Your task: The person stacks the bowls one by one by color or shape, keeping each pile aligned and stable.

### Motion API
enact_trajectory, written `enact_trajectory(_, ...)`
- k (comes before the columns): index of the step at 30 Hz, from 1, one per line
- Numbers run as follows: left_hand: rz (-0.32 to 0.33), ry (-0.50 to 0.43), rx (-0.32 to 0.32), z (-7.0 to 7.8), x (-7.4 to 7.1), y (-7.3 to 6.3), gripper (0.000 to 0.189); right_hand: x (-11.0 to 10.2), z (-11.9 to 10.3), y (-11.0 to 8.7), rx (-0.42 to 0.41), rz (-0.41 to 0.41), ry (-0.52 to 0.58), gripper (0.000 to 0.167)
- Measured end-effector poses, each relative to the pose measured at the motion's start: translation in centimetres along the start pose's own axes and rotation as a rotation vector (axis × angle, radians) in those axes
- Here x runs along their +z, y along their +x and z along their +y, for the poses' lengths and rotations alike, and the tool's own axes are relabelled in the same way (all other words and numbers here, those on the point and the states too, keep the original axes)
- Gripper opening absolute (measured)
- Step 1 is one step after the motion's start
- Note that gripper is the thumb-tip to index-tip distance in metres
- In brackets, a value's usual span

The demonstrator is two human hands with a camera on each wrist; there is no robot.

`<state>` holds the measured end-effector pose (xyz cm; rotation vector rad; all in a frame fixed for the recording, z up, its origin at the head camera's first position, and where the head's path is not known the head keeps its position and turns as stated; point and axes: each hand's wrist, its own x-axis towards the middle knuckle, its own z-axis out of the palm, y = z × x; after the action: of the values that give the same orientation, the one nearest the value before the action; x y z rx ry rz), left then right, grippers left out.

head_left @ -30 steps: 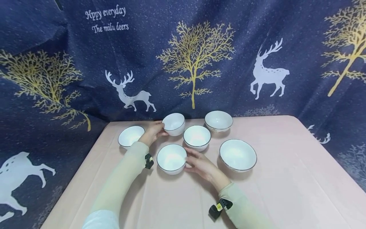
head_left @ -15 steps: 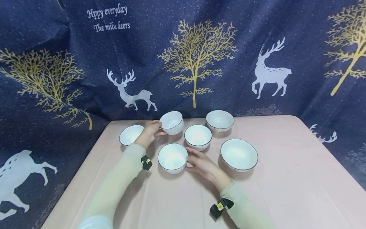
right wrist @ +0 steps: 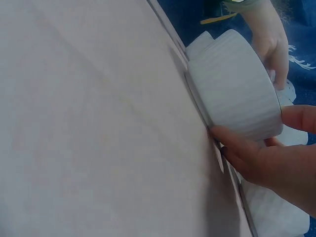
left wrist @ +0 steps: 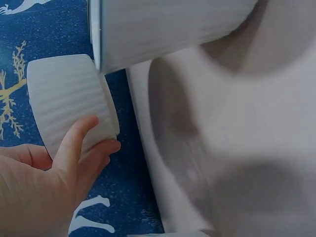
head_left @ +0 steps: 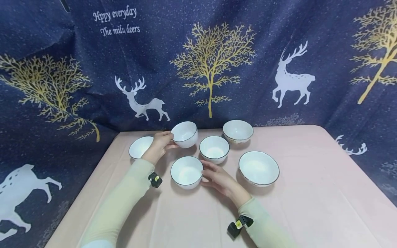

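Observation:
My left hand point(head_left: 159, 144) grips a white, dark-rimmed bowl point(head_left: 184, 135) by its left side at the back of the table. In the left wrist view this ribbed bowl point(left wrist: 66, 101) has the thumb and fingers against its outer wall. Nearer the front, my right hand point(head_left: 219, 179) holds another white bowl point(head_left: 186, 172) by its right side. The right wrist view has this bowl point(right wrist: 237, 86) with the thumb at its rim and fingers low on its wall. Between the two hands, a similar bowl point(head_left: 214, 148) stands upright.
At the left, a white bowl point(head_left: 140, 147) is partly covered by my left hand. Two wider bowls stand at the right, a back bowl point(head_left: 237, 131) and a front bowl point(head_left: 258, 168). A pink cloth covers the table point(head_left: 310, 193). Behind it hangs a dark blue curtain point(head_left: 254, 86).
My left hand has shifted a little to the left, carrying its bowl away from the middle bowl. The right hand and the front bowl have stayed in place.

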<state>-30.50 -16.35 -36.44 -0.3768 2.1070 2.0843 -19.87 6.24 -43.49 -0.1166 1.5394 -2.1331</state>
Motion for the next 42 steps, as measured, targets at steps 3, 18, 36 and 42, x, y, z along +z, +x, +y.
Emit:
enact_trajectory(3, -0.01, 0.002, 0.013, 0.2, -0.1, -0.5, 0.053, -0.1, 0.0, 0.0, -0.005, -0.006, 0.008, 0.058)
enact_trajectory(18, -0.069, -0.018, 0.037, 0.5, -0.2, -1.8, 0.054, -0.1, 0.1, 0.3, -0.009, 0.017, 0.022, 0.057)
enact_trajectory(36, -0.047, 0.01, 0.047, 0.7, -1.6, -3.5, 0.053, -0.1, 0.0, 0.3, -0.009, 0.011, 0.032, 0.059)
enact_trajectory(42, -0.055, 0.006, 0.057, 0.6, -2.0, -4.1, 0.053, -0.1, 0.1, 0.3, -0.004, 0.021, 0.029, 0.058)
